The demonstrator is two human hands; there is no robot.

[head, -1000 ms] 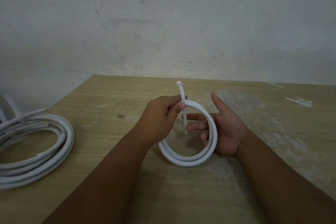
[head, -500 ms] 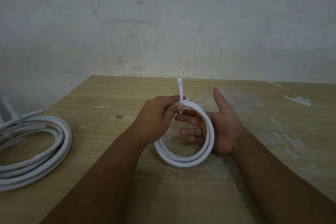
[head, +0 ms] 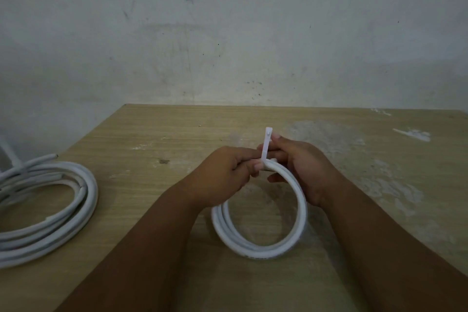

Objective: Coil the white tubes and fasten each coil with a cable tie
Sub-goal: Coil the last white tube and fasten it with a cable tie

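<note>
A small coil of white tube [head: 260,243] stands on edge on the wooden table [head: 157,134], its top held up between my hands. My left hand [head: 222,175] grips the top of the coil and pins a white cable tie [head: 266,144] against it with the thumb. The tie sticks straight up, its head at the top. My right hand [head: 301,164] has come in from the right behind the coil, and its fingers pinch the tie just above the tube. The tie's lower end is hidden.
A larger loose coil of several white tubes [head: 50,208] lies at the table's left edge, some ends poking out. A stained grey wall rises behind the table. White smears mark the tabletop at the right.
My right hand, open behind the coil before, has moved up and closed its fingers on the cable tie. The coil has tipped more upright, and the tie's hanging tail is out of sight.
</note>
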